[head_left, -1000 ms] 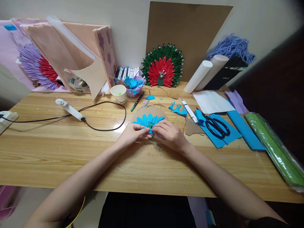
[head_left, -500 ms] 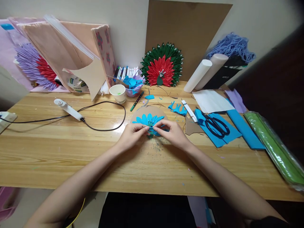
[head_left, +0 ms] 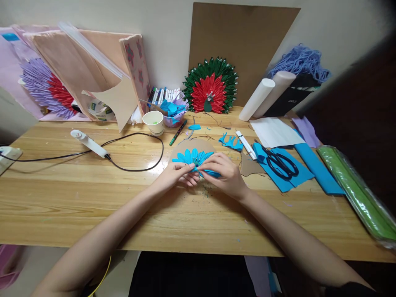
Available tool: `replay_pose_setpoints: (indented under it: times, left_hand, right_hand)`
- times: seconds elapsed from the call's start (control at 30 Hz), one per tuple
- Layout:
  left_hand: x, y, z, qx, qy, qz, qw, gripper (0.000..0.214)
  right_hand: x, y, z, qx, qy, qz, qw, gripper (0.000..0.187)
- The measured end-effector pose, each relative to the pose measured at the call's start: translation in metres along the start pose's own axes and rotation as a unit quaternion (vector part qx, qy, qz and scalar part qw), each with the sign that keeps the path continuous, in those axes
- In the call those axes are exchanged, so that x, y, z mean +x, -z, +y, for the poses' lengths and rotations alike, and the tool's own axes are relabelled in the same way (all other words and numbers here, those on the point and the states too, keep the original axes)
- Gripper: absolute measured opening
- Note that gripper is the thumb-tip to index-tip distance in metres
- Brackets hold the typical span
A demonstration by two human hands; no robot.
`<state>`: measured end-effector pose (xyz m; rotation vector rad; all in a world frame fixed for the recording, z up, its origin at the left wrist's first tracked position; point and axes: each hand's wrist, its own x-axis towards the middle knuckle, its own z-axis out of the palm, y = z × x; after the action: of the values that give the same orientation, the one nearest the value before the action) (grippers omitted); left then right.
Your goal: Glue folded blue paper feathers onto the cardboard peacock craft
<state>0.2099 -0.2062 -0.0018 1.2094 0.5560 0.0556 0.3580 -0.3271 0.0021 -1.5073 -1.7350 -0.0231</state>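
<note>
Head view: left hand [head_left: 175, 173] and right hand [head_left: 228, 173] were partly curled, fingertips nearly meeting; exact hold could not be determined. Blue petals [head_left: 188, 156] fanned around and beyond them, over a brown disc [head_left: 198, 144].

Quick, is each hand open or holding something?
Left hand: curled, thumb at the blue petals; grip cannot be told.
Right hand: fingers bent at the same petals; whether they pinch anything is unclear.

Our left hand [head_left: 177, 171] and right hand [head_left: 227, 171] pinch blue petals [head_left: 187, 156] over round cardboard [head_left: 198, 144] on the tabletop [head_left: 198, 227]. To our right, scissors [head_left: 272, 154] lie on blue paper [head_left: 285, 187]; farther back, we see a paper cup [head_left: 154, 124] near a pen [head_left: 177, 133].
</note>
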Motion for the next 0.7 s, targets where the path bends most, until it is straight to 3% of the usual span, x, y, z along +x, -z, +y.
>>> replay_pose_setpoints:
  times: [0.13,0.27,0.47,0.57,0.7]
  left_hand:
    - [0.0003,0.0001,0.0002,0.015,-0.021,0.009,1.0,0.037]
    - [0.0012,-0.0004,0.0004,0.036,-0.033,0.017,0.999,0.038]
    - [0.0006,-0.0023,-0.0021,0.086,-0.062,0.027,0.994,0.035]
    - [-0.0023,-0.0044,-0.0018,0.15,-0.098,0.046,0.983,0.032]
    - [-0.0065,-0.0071,-0.0009,0.255,-0.17,0.07,0.949,0.031]
  right_hand:
    - [-0.0001,0.0005,-0.0006,-0.017,-0.013,0.004,1.0,0.007]
    - [0.002,0.0013,-0.0014,0.05,-0.09,0.011,0.995,0.003]
    - [0.0017,-0.0037,0.0019,0.233,-0.288,-0.024,0.929,0.014]
    - [0.0011,-0.0058,0.0044,0.277,-0.325,-0.026,0.904,0.017]
    - [0.001,-0.0061,0.0055,0.295,-0.342,-0.024,0.892,0.019]
